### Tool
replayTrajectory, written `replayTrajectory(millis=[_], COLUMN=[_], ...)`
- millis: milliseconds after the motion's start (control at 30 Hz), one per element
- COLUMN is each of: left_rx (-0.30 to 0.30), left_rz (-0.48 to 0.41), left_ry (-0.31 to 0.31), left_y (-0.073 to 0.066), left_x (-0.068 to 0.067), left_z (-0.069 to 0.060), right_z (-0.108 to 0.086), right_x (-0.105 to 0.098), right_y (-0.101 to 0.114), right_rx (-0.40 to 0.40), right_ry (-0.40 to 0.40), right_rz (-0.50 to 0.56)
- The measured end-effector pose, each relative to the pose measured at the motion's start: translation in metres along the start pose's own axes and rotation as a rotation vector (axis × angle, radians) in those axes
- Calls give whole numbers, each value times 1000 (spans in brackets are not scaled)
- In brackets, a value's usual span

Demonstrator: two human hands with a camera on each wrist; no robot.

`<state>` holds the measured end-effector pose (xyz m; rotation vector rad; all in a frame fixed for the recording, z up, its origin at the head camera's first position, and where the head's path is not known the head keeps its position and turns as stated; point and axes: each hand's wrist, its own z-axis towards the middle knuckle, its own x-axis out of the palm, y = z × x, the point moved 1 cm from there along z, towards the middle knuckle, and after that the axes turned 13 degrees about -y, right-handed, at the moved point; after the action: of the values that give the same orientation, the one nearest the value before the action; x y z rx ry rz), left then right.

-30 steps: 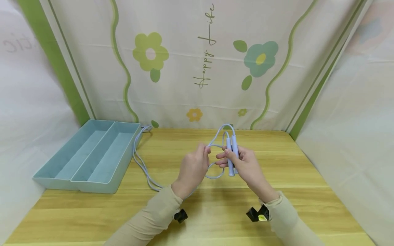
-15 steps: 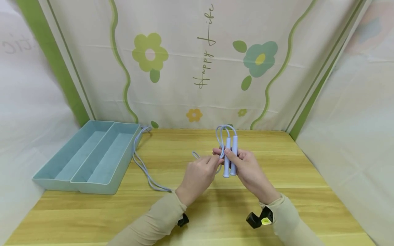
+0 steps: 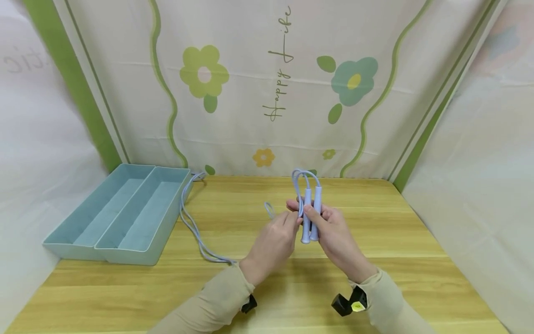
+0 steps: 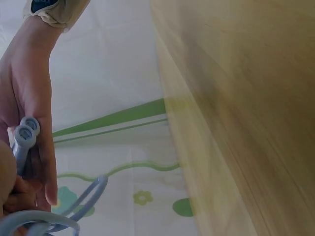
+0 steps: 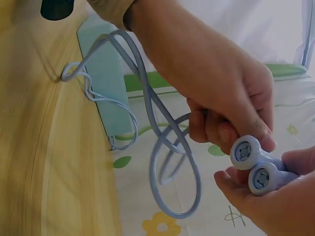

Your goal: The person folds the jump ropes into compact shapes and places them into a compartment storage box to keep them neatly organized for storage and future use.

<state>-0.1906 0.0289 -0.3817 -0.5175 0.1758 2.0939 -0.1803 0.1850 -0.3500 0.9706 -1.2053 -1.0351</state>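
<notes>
Skipping rope (image 3: 318,199) held in both hands (image 3: 270,243) (image 3: 337,234): left pinching cord (image 5: 199,182), right gripping handles (image 3: 306,225); wood-grain table (image 3: 392,232) below; flowered cloth (image 3: 250,32) behind.

The handles (image 3: 311,214) lie between the right fingers (image 3: 292,204), just right of the left fingers (image 3: 291,220), with rope (image 3: 196,230) then tray (image 3: 133,257) farther left on the table (image 3: 400,241), curtain (image 3: 246,102) behind.

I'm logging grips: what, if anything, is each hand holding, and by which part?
The right hand holds two pale blue handles around their middles. The left hand grips the cord that runs from them, close beside the handles.
</notes>
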Motion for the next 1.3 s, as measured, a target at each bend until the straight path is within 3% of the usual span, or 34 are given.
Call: replayTrajectory(millis=[100, 233, 367, 533, 667, 767, 1033, 1300], left_rx=[-49, -94, -78, -13, 10, 11, 33, -9], left_rz=[-45, -40, 4, 78, 99, 88, 67, 16], left_ry=[17, -26, -41, 42, 100, 136, 153, 214], left_y=[-4, -7, -8, -12, -14, -12, 0, 13], left_x=[1, 1, 2, 4, 5, 5, 2, -7], left_z=[1, 0, -2, -7, -7, -7, -1, 9], right_z=[-1, -4, -5, -7, -7, -4, 8, 15], right_x=[1, 5, 9, 10, 8, 6, -8, -21], right_y=[0, -1, -4, -7, -8, -10, -7, 3], right_rx=[-16, -18, -16, -21, -6, -17, -190, -355], right_ry=[-6, -5, -5, -73, -142, -170, -156, -175], right_rz=[8, 22, 28, -3, -21, -100, -411, -493])
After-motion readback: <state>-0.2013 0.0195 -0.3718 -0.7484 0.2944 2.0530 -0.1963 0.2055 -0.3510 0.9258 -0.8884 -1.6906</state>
